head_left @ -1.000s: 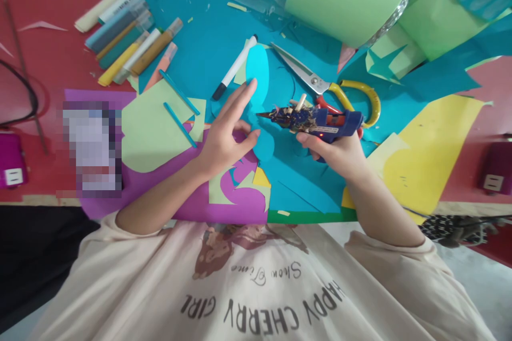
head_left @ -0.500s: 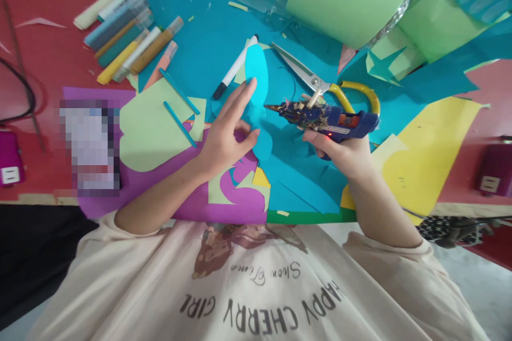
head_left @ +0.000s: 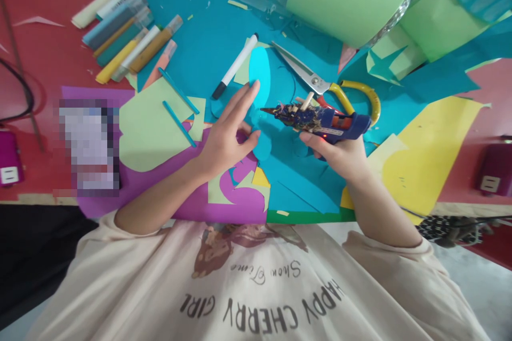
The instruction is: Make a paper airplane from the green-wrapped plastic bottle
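My glue gun [head_left: 326,117] is of dark blue colour, the paper cutout [head_left: 260,72] is bright blue, and my shirt [head_left: 256,295] is cream.

One head-worn camera looks forward and down at the nearby table [head_left: 48,64].

One left hand [head_left: 228,141] and one right hand [head_left: 346,157] are in view, with one hot glue gun [head_left: 326,119], one pair of scissors [head_left: 317,81], one black-ended white marker [head_left: 237,65], at least nine other markers [head_left: 150,53], two thin blue strips [head_left: 179,124], one large yellow sheet [head_left: 432,154] and two magenta boxes [head_left: 504,164].
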Demonstrator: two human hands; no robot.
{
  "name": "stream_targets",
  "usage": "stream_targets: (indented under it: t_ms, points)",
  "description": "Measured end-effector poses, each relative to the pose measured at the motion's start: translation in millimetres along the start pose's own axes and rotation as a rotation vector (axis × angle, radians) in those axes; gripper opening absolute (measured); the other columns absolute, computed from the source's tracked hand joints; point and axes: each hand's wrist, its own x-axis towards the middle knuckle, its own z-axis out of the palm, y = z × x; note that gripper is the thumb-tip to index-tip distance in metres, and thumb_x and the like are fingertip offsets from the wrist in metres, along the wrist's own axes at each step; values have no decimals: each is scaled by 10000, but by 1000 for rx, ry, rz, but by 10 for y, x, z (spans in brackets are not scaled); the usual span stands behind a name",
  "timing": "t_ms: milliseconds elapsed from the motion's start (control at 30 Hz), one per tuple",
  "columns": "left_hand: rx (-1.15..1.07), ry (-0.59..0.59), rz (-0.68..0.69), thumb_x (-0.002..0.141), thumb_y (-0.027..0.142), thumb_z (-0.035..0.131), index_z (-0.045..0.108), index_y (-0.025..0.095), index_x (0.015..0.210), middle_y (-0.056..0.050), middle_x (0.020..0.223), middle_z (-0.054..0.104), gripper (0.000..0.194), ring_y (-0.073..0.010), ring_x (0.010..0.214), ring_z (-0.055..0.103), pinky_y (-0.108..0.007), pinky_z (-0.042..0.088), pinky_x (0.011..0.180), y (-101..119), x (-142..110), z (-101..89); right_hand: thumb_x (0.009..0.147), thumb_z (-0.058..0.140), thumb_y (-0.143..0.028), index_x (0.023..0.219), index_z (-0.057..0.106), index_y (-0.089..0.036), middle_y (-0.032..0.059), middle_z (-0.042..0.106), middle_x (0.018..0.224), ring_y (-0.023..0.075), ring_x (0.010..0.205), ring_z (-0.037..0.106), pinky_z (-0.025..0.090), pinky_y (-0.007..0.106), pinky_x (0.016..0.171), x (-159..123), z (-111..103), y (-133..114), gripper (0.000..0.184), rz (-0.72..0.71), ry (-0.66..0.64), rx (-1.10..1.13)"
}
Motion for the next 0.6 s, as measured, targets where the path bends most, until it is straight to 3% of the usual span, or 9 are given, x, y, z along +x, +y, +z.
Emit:
stream_targets:
  t_ms: [333,600]
  points:
    - [-3,19,-17,964,583,365,94,422,1524,-90,1562,327,643,-241,1038,692,-378,625,800,-14,1,-5,733,756,-489,621,586,-220,-13,580,553,124,486,537,499,294,444,15,7,12,337,-23,-11,-14]
    - [5,45,-14,966,560,389,123,402,1523,-99,1550,345,637,-230,1034,687,-341,635,747,-28,18,-11,738,747,-456,650,605,-207,-27,575,565,100,457,490,465,276,446,-3,1,13,300,-7,-40,-3]
